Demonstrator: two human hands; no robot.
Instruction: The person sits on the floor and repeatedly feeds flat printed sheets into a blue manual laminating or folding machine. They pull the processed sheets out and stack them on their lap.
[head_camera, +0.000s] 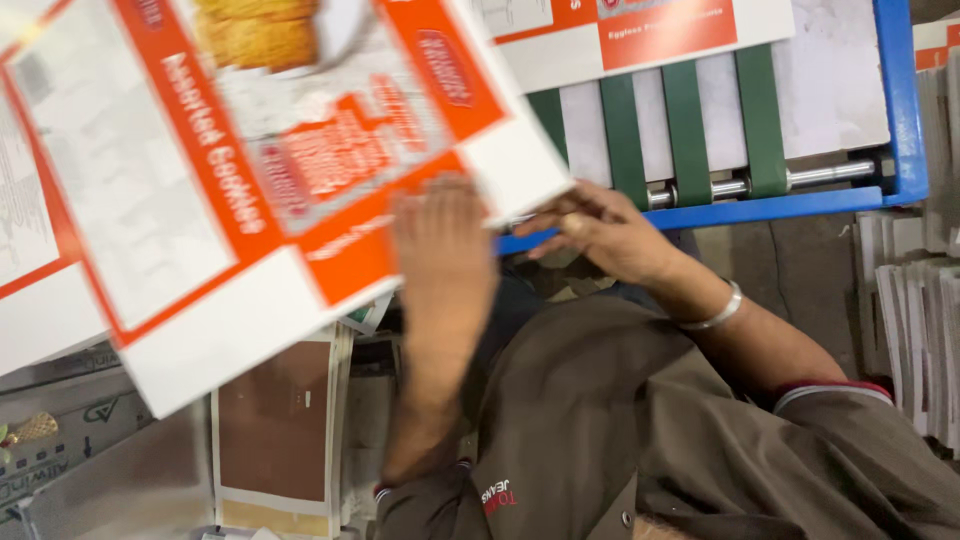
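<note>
In the head view the landmark is the flat printed carton sheet (250, 170), white and orange with a picture of biscuits, blurred with motion and filling the upper left of the frame, tilted so that its lower right corner points toward the middle. The left hand (440, 250) lies just under that lower right corner, fingers stretched out flat and together, its fingertips touching or tucked beneath the sheet's orange edge; the blur hides whether the thumb pinches the sheet, so I cannot tell if it truly grips it. The right hand (600, 235) is just to the right of the same corner, fingers half curled and pointing toward the sheet's white edge, close to it; whether it has hold of the edge cannot be told. A metal bangle (712, 312) circles the right wrist, farther right of the sheet. Right of the sheet and above the right hand stands a blue machine frame (900, 110) with green belts (690, 125) running over a steel roller (830, 175), and another printed sheet (640, 35) lies on the belts. Below the big sheet lies a brown and white flat sheet (275, 420). Far right of it, stacks of pale sheets (920, 340) stand on edge.
</note>
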